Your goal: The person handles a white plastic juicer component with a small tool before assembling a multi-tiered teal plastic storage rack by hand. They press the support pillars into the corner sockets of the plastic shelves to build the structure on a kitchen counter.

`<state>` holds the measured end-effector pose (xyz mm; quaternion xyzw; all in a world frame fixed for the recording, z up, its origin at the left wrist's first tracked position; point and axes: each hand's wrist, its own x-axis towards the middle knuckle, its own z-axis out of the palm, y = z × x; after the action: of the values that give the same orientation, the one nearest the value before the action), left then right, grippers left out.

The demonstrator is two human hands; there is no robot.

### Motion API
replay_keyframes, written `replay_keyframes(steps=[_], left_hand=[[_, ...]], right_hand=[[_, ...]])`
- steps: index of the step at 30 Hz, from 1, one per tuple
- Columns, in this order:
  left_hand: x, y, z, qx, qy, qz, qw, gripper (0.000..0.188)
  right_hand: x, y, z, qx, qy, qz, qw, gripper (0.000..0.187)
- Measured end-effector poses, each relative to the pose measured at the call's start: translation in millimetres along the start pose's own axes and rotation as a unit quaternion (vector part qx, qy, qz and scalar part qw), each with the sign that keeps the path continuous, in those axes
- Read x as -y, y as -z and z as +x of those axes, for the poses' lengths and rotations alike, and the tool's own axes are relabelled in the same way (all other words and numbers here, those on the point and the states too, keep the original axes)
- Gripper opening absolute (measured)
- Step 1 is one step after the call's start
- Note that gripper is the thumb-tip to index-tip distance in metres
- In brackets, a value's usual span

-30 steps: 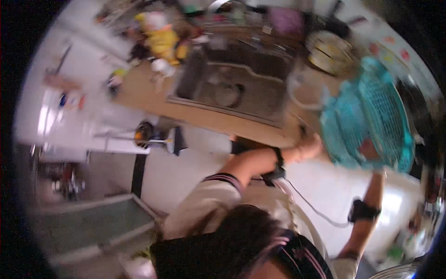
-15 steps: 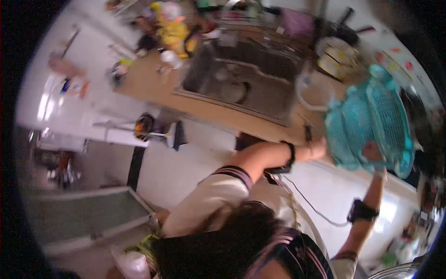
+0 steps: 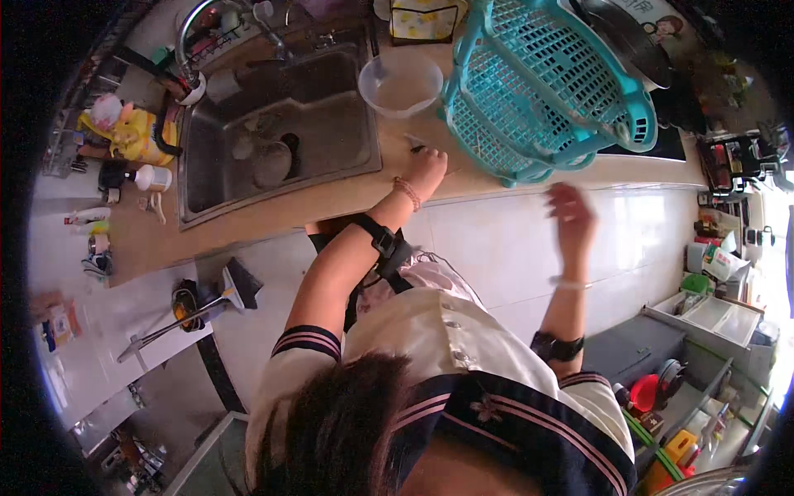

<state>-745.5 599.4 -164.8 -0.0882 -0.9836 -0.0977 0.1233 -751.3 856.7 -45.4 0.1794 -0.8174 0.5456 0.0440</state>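
Left hand [image 3: 428,168] rests on the wooden surface [image 3: 273,217], fingers curled; whether it grips anything cannot be told. Right hand [image 3: 571,213] open, raised, empty, just below the turquoise plastic lattice basket [image 3: 542,78] lying tilted on the surface. Clear plastic bowl [image 3: 400,83] sits left of the basket, beside the steel sink [image 3: 273,136].

Bright, even daylight; strongest glare far right of right hand [image 3: 571,217], washing out shelves. Right hand motion-blurred, left hand [image 3: 426,168] sharper. Heavy fisheye bending, black vignette around rim.
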Motion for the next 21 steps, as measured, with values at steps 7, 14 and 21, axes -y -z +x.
replay_keyframes(steps=[7,14,21], left_hand=[[-7,-1,0,-0.047,0.02,-0.111,0.993,0.018],[-26,-20,0,0.062,0.074,0.045,0.994,0.021],[-46,25,13,0.253,-0.002,0.119,0.96,0.023]], right_hand=[[-32,-121,19,0.001,0.148,-0.27,0.951,0.022],[-66,-146,78,0.011,-0.074,-0.372,0.925,0.047],[-138,-135,87,-0.008,0.052,-0.455,0.889,0.034]])
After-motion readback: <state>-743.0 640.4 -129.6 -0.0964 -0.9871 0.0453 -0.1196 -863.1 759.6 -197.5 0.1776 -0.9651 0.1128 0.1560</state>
